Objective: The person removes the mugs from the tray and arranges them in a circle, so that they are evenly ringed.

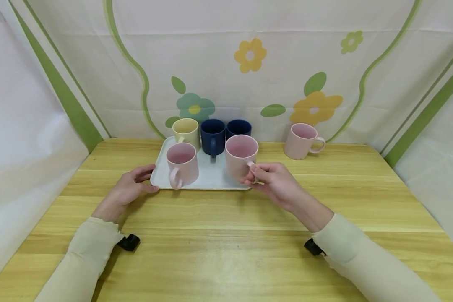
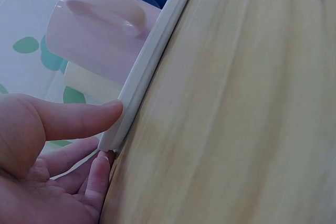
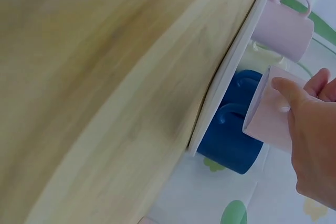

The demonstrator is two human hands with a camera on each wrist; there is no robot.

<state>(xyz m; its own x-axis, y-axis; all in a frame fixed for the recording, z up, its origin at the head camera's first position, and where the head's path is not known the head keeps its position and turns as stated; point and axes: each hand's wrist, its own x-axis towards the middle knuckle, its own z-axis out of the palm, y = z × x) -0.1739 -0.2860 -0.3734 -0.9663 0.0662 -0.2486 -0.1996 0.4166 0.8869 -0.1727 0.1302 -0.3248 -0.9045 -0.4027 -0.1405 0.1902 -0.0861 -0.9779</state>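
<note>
My right hand (image 1: 277,182) pinches the handle of a pink mug (image 1: 235,164). That mug is upright over the front right part of the white tray (image 1: 210,178), and the right wrist view shows its base raised above the tray. My left hand (image 1: 130,186) holds the tray's front left corner, thumb on the rim and fingertips at the edge. A second pink mug (image 1: 190,167) stands on the tray's front left, handle toward me. Behind it are a pale yellow mug (image 1: 192,136) and two navy mugs (image 1: 219,140), one partly hidden by the held mug.
Another pink mug (image 1: 297,146) stands on the wooden table (image 1: 219,247) at the back right, its handle pointing right. A white curtain (image 1: 211,63) printed with flowers rises behind the table's back edge, and white fabric hangs on both sides.
</note>
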